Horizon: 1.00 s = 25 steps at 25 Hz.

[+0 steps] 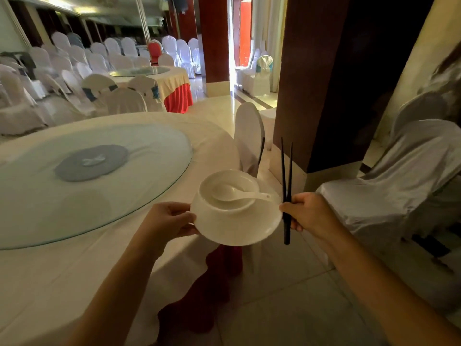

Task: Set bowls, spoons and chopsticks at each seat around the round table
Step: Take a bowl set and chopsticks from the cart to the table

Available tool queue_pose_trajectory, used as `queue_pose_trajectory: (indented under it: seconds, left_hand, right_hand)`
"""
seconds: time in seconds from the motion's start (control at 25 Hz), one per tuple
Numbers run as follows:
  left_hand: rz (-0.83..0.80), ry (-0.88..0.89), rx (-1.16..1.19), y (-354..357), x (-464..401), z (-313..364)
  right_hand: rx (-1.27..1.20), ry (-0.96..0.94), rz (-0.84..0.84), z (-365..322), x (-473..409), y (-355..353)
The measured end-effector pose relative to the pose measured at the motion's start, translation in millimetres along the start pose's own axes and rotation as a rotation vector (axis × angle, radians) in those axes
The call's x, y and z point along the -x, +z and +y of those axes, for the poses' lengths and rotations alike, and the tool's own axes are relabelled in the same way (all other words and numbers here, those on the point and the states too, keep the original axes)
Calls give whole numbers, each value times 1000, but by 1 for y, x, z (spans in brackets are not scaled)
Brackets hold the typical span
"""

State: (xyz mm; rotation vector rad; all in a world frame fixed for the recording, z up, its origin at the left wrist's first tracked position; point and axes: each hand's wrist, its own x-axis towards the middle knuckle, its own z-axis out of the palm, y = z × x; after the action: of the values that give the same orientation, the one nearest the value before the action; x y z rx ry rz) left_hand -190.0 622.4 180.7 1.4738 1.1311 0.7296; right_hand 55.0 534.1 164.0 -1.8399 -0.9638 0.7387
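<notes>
A white ceramic plate (239,228) carrying a white bowl (228,187) with a white spoon (239,193) is gripped by the left hand (169,221) beside the cream-clothed round table (62,270); black chopsticks (287,186) are held upright in the right hand (309,212)
</notes>
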Motion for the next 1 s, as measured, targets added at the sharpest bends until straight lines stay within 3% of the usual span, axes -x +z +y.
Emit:
queue_pose_trajectory:
  seconds: [0.68,1.0]
  left_hand:
    - [-97,10,28,53,-397,49]
    - [63,-36,48,117,-543,56]
  right_hand:
    - [-8,134,100,-28,-377,0]
    - [-8,55,-60,-4,-573,-25]
